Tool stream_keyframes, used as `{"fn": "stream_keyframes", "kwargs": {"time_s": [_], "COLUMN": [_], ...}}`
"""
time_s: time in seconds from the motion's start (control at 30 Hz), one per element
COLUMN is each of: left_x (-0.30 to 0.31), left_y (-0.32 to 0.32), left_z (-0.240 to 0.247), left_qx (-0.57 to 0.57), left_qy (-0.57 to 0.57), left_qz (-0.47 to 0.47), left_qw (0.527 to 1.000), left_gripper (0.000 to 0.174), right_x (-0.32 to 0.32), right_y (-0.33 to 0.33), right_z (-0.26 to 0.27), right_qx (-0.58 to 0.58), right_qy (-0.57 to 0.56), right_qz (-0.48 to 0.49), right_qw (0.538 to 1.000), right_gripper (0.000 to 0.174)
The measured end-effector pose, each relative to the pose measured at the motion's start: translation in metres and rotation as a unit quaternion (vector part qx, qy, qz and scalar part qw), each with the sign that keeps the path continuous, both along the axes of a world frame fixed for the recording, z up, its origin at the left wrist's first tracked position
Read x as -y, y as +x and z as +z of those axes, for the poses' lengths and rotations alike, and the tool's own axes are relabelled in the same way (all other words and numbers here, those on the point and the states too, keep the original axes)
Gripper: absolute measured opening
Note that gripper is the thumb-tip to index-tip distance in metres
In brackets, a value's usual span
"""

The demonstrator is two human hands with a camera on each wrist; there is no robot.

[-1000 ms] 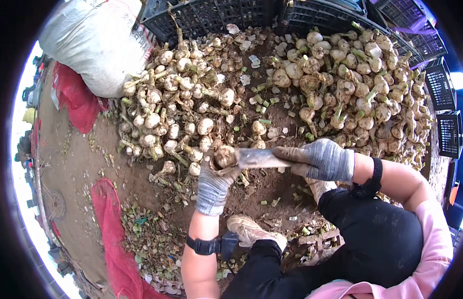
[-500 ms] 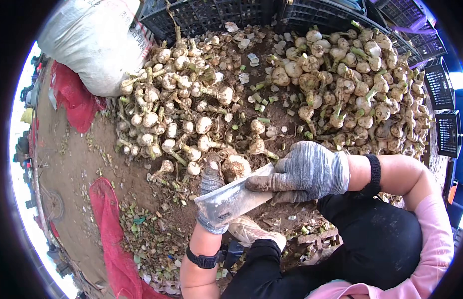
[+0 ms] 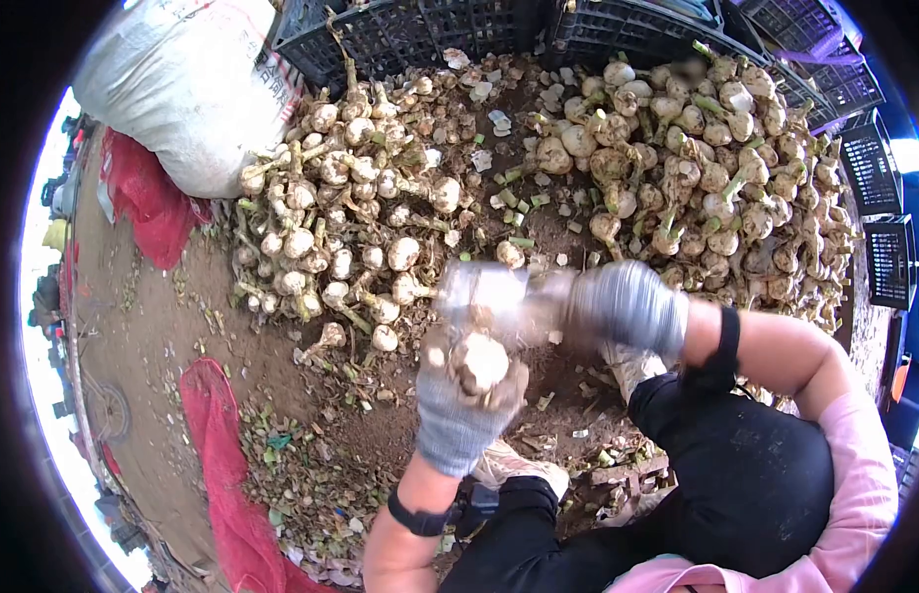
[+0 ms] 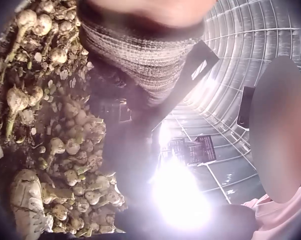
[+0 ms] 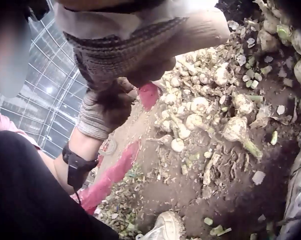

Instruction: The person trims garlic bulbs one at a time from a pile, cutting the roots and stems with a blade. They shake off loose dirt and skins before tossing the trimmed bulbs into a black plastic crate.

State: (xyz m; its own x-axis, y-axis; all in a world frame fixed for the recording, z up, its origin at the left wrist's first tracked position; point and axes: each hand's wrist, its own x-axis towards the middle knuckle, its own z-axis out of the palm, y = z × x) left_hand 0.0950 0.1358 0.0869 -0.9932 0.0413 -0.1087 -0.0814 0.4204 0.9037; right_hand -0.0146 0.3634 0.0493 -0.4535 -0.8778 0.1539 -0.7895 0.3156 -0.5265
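Note:
In the head view the left hand (image 3: 461, 420), in a grey striped glove, grips a bulb (image 3: 483, 362) whose upturned face is white. Just above it is the blurred blade of a wide knife (image 3: 484, 287), held by the gloved right hand (image 3: 623, 304). The left wrist view shows the left glove (image 4: 140, 55) from the cuff side, its fingers hidden. From the right wrist the right glove (image 5: 125, 47) fills the top, and the left hand (image 5: 108, 110) stands below it; the bulb is mostly hidden there.
Piles of bulbs lie on the soil at left (image 3: 299, 242) and right (image 3: 716, 178). Black crates (image 3: 410, 44) line the back, beside a white sack (image 3: 188, 99). Red netting (image 3: 222, 474) and trimmings lie at lower left; a shoe (image 3: 519, 465) is below the hands.
The knife has lifted from in front of the left hand to above the bulb. The left hand has shifted slightly right, and the bulb now shows a white face where brown roots showed.

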Motion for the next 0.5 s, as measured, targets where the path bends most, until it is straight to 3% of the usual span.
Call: {"fn": "stream_keyframes", "kwargs": {"time_s": [0.03, 0.07, 0.1, 0.13, 0.2, 0.23, 0.3, 0.33, 0.37, 0.4, 0.43, 0.47, 0.5], "left_x": [0.001, 0.004, 0.009, 0.015, 0.025, 0.029, 0.037, 0.039, 0.033, 0.024, 0.021, 0.019, 0.017], "left_y": [0.001, 0.001, -0.002, -0.007, -0.018, -0.026, -0.028, -0.028, -0.026, -0.024, -0.019, -0.017, -0.015], "left_z": [0.0, -0.004, -0.011, -0.018, -0.029, -0.033, -0.035, -0.035, -0.033, -0.029, -0.03, -0.029, -0.028], "left_qx": [0.034, 0.075, 0.104, 0.115, 0.142, 0.161, 0.162, 0.139, 0.069, -0.005, 0.021, 0.022, 0.064], "left_qy": [0.066, 0.275, 0.469, 0.535, 0.654, 0.704, 0.739, 0.729, 0.599, 0.449, 0.436, 0.436, 0.538], "left_qz": [0.037, 0.121, 0.2, 0.199, 0.202, 0.179, 0.174, 0.189, 0.212, 0.227, 0.247, 0.245, 0.251], "left_qw": [0.997, 0.951, 0.854, 0.813, 0.715, 0.668, 0.63, 0.644, 0.769, 0.864, 0.865, 0.866, 0.803], "left_gripper": [0.039, 0.043, 0.048, 0.046, 0.042, 0.025, 0.014, 0.013, 0.019, 0.031, 0.049, 0.049, 0.051], "right_x": [-0.019, -0.032, -0.037, -0.041, -0.035, -0.03, -0.022, -0.016, -0.01, -0.006, -0.001, 0.004, 0.009], "right_y": [-0.012, -0.02, -0.023, -0.015, -0.005, 0.0, 0.005, 0.006, 0.009, 0.011, 0.013, 0.015, 0.015], "right_z": [0.004, 0.009, 0.008, 0.011, 0.021, 0.016, 0.027, 0.035, 0.038, 0.04, 0.039, 0.037, 0.04], "right_qx": [0.112, 0.222, 0.186, 0.159, 0.21, 0.208, 0.236, 0.253, 0.233, 0.232, 0.217, 0.201, 0.202], "right_qy": [0.029, 0.058, 0.056, 0.058, 0.046, 0.005, 0.007, 0.029, 0.016, 0.026, -0.013, -0.052, -0.034], "right_qz": [-0.112, -0.215, -0.205, -0.206, -0.18, -0.163, -0.104, -0.075, -0.043, -0.01, 0.009, 0.027, 0.03], "right_qw": [0.987, 0.949, 0.959, 0.964, 0.96, 0.965, 0.966, 0.964, 0.971, 0.972, 0.976, 0.978, 0.978], "right_gripper": [0.052, 0.05, 0.052, 0.053, 0.054, 0.056, 0.056, 0.056, 0.057, 0.056, 0.056, 0.056, 0.056]}}
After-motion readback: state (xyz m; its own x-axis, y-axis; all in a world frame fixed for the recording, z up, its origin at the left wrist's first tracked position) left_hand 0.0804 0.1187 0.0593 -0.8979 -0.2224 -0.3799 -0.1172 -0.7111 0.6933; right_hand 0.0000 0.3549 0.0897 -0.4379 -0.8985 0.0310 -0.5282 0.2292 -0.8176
